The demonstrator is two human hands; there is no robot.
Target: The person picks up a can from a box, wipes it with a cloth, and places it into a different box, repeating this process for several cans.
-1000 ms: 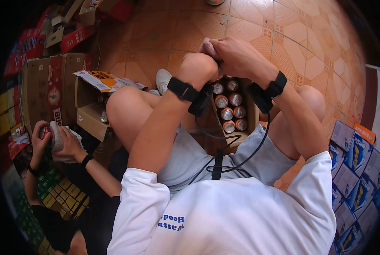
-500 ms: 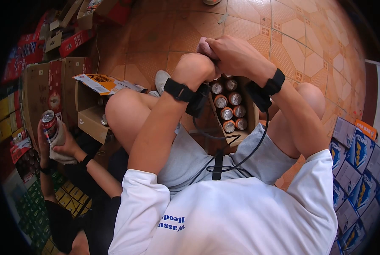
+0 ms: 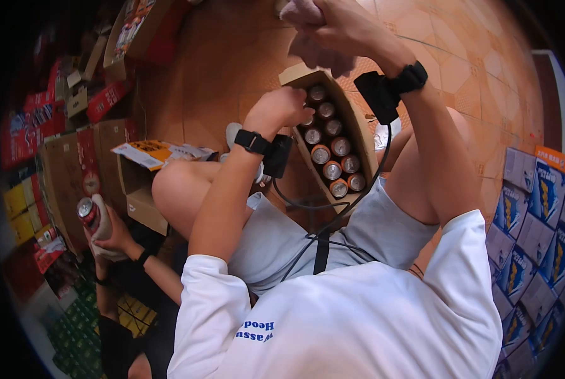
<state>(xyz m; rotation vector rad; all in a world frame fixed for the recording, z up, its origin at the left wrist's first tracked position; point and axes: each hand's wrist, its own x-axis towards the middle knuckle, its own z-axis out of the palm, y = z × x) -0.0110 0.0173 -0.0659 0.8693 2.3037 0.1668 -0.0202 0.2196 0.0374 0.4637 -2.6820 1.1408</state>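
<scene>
A cardboard box point(image 3: 360, 136) with its top open stands between my knees, with several upright drink cans point(image 3: 341, 146) in rows inside it, silver tops up and orange sides partly showing. My left hand point(image 3: 281, 112) is at the box's left edge, its fingers curled at the top of a can point(image 3: 308, 119) in the left row. Raised above the far right of the box, my right hand point(image 3: 349, 28) grips a pinkish-grey cloth point(image 3: 323, 55) that hangs down from the fingers.
At left, another person's hands point(image 3: 115, 234) hold a red can point(image 3: 87, 210) and a cloth. An open carton point(image 3: 145, 205) stands by my left knee. Stacked blue-and-white cartons point(image 3: 535, 234) are at right, more boxes at left. A black cable point(image 3: 383, 161) hangs over my lap.
My hands were together over the box's far end and have moved apart. The left came down to the cans; the right rose away with the cloth. More cans are visible now.
</scene>
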